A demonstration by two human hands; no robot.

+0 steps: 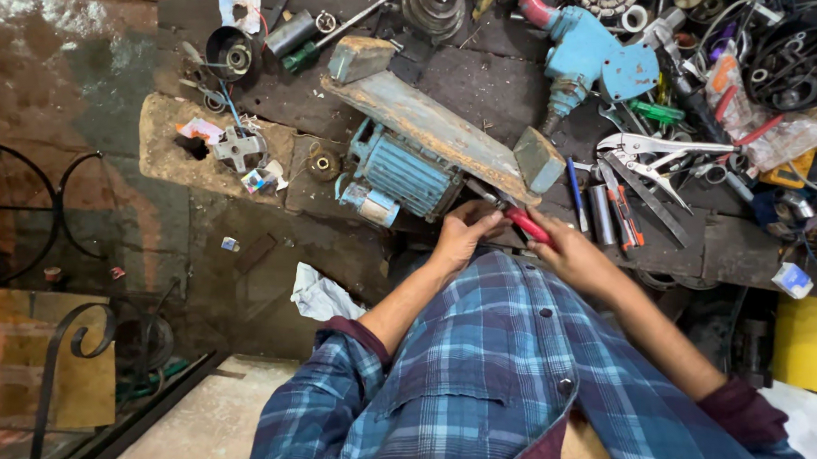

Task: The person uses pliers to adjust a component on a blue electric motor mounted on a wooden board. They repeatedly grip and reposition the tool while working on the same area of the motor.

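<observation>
my right hand point(570, 250) grips red-handled pliers point(526, 224) at the near edge of the workbench point(475, 80), while my left hand point(464, 232) pinches their metal tip just right of the blue electric motor point(404, 173).

A blue and white checked pattern is seen on the shirt point(488, 373) — its cuffs are dark red. A tool with red handles point(528, 224) is held in the right hand point(570, 255). Light blue paint is seen on the ribbed motor point(406, 173) and on the drill point(589, 56). The plank point(427, 128) is coloured pale blue with rusty brown patches. The table point(475, 80) is dark — almost black. A screwdriver with a green handle point(300, 55) is seen, and a yellow box point(813, 345).
</observation>
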